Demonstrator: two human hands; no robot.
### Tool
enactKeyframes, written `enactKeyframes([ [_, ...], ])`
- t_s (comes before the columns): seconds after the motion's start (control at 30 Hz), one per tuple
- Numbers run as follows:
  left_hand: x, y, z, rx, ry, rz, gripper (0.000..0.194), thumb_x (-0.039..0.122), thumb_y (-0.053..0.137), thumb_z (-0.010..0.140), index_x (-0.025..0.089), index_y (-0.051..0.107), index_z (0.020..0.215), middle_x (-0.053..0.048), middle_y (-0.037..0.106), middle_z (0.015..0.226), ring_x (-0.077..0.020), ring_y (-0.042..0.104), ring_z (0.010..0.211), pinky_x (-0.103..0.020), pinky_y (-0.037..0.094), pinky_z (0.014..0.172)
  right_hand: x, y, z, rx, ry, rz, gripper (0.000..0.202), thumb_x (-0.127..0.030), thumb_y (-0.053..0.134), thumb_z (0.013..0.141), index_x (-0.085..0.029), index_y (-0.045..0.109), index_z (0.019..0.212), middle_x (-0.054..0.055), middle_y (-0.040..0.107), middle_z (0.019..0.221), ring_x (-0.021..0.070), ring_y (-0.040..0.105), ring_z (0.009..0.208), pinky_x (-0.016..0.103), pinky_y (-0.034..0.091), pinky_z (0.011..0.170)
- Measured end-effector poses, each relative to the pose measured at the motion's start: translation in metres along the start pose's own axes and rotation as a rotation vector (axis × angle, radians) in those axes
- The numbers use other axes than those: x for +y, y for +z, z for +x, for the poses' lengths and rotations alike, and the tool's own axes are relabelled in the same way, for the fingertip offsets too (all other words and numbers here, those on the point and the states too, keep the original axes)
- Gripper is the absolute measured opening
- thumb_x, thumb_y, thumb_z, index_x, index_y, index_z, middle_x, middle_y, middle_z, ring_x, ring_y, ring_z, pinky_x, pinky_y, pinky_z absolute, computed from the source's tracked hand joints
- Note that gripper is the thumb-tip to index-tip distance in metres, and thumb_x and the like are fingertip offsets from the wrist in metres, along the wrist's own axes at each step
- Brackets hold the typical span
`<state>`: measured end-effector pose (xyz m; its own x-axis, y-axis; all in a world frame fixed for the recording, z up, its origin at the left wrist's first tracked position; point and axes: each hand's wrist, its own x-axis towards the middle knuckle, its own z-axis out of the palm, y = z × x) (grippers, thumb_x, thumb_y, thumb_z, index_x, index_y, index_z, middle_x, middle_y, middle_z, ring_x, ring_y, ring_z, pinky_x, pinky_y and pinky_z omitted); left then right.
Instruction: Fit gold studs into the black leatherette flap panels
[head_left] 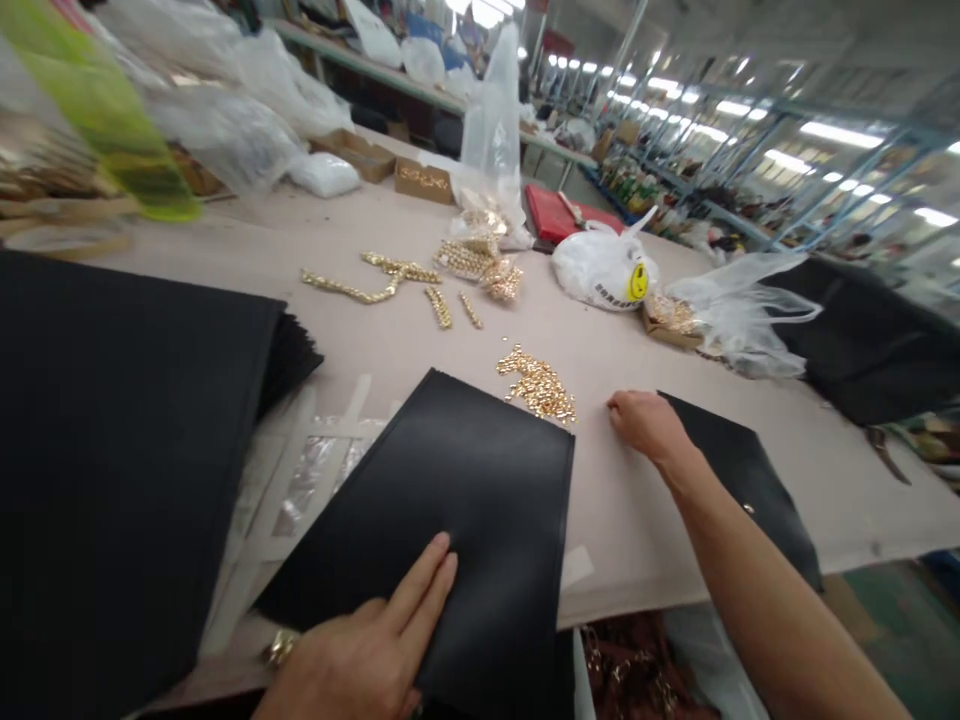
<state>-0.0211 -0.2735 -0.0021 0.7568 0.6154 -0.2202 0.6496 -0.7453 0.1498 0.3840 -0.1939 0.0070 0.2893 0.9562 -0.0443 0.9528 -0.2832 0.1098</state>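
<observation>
My left hand [360, 640] lies on a black sheet [457, 470] at the table's front edge, two fingers stretched out and pressed on its surface. To the right, my right hand [645, 420] is over the table with its fingers closed together; what they hold, if anything, is too small to make out. It is beside another black sheet [727, 460] that carries a small gold piece [748, 509]. Between the hands, beyond the middle sheet, a pile of small gold pieces [536, 385] is spread out. A tall stack of black sheets [120, 450] stands at the left.
Gold chains [352, 288] lie toward the back, near a clear bag [491, 130] and cardboard boxes [424, 180]. A white bag [600, 265], a red item [559, 212] and a black bag [877, 340] are farther right. Below the front edge is a container with brown items [637, 670].
</observation>
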Motion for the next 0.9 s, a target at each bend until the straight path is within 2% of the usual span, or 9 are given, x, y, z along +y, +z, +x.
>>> enactKeyframes([
  [0.17, 0.008, -0.008, 0.006, -0.033, 0.047, 0.069, 0.082, 0.0, 0.052, 0.066, 0.012, 0.041, 0.146, -0.013, 0.033, 0.155, -0.0215, 0.072, 0.08, -0.034, 0.063, 0.062, 0.002, 0.001, 0.013, -0.008, 0.104, -0.005, 0.032, -0.014, 0.05, 0.083, -0.005, 0.073, 0.103, 0.027, 0.072, 0.1, 0.0358, 0.067, 0.098, 0.043, 0.046, 0.085],
  [0.3, 0.006, 0.001, 0.005, 0.083, 0.067, 0.135, 0.066, 0.004, 0.052, 0.076, 0.01, 0.047, 0.142, -0.014, 0.048, 0.147, -0.0188, 0.07, 0.067, -0.031, 0.061, 0.05, -0.003, -0.009, 0.007, -0.011, 0.142, 0.096, 0.029, -0.016, 0.051, 0.084, -0.008, 0.075, 0.099, 0.021, 0.074, 0.096, 0.0319, 0.069, 0.092, 0.041, 0.049, 0.083],
  [0.37, 0.005, 0.007, 0.003, 0.174, 0.068, 0.155, 0.064, 0.003, 0.052, 0.075, 0.012, 0.052, 0.139, -0.01, 0.052, 0.145, -0.0172, 0.067, 0.06, -0.029, 0.058, 0.043, -0.022, -0.015, -0.011, -0.028, 0.109, 0.184, 0.03, -0.025, 0.052, 0.088, -0.011, 0.073, 0.103, 0.014, 0.075, 0.088, 0.0249, 0.07, 0.081, 0.035, 0.052, 0.076],
  [0.43, 0.005, 0.011, 0.0, 0.257, 0.076, 0.162, 0.064, 0.0, 0.051, 0.073, 0.013, 0.056, 0.136, -0.008, 0.054, 0.143, -0.0155, 0.064, 0.055, -0.028, 0.055, 0.04, -0.056, -0.02, -0.042, -0.074, 0.018, 0.383, 0.034, -0.038, 0.051, 0.092, -0.015, 0.07, 0.107, 0.007, 0.074, 0.082, 0.0177, 0.068, 0.07, 0.028, 0.053, 0.068],
  [0.5, 0.005, 0.014, -0.003, 0.316, 0.085, 0.155, 0.061, 0.0, 0.05, 0.075, 0.013, 0.058, 0.134, -0.008, 0.056, 0.142, -0.0143, 0.062, 0.052, -0.027, 0.053, 0.038, -0.096, -0.025, -0.078, -0.178, -0.115, 0.804, 0.034, -0.044, 0.058, 0.088, -0.015, 0.069, 0.102, 0.005, 0.072, 0.079, 0.0162, 0.065, 0.067, 0.027, 0.053, 0.067],
  [0.57, 0.005, 0.016, -0.004, 0.348, 0.079, 0.137, 0.056, 0.003, 0.048, 0.079, 0.013, 0.058, 0.134, -0.008, 0.058, 0.141, -0.0142, 0.061, 0.052, -0.027, 0.052, 0.038, -0.135, -0.029, -0.111, -0.301, -0.182, 0.948, 0.026, -0.04, 0.061, 0.087, -0.018, 0.07, 0.096, 0.002, 0.07, 0.074, 0.0148, 0.063, 0.065, 0.025, 0.051, 0.063],
  [0.63, 0.005, 0.018, -0.006, 0.369, 0.069, 0.123, 0.054, 0.005, 0.047, 0.082, 0.012, 0.057, 0.134, -0.008, 0.059, 0.139, -0.0147, 0.062, 0.055, -0.028, 0.051, 0.039, -0.164, -0.032, -0.132, -0.361, -0.249, 0.925, 0.017, -0.033, 0.06, 0.089, -0.02, 0.071, 0.09, 0.0, 0.07, 0.074, 0.0137, 0.061, 0.065, 0.023, 0.047, 0.061],
  [0.7, 0.004, 0.02, -0.007, 0.388, 0.078, 0.11, 0.052, 0.005, 0.046, 0.084, 0.01, 0.056, 0.135, -0.01, 0.061, 0.138, -0.015, 0.063, 0.056, -0.028, 0.052, 0.04, -0.18, -0.034, -0.14, -0.362, -0.302, 0.853, 0.015, -0.026, 0.058, 0.09, -0.021, 0.072, 0.088, -0.001, 0.071, 0.076, 0.0131, 0.061, 0.067, 0.023, 0.045, 0.062],
  [0.9, 0.003, 0.023, -0.009, 0.469, 0.1, 0.08, 0.045, 0.009, 0.046, 0.088, 0.007, 0.058, 0.132, -0.013, 0.065, 0.132, -0.0141, 0.06, 0.054, -0.028, 0.049, 0.041, -0.188, -0.038, -0.132, -0.336, -0.375, 0.679, 0.016, -0.02, 0.057, 0.089, -0.022, 0.072, 0.084, -0.001, 0.073, 0.081, 0.0135, 0.064, 0.071, 0.023, 0.044, 0.067],
])
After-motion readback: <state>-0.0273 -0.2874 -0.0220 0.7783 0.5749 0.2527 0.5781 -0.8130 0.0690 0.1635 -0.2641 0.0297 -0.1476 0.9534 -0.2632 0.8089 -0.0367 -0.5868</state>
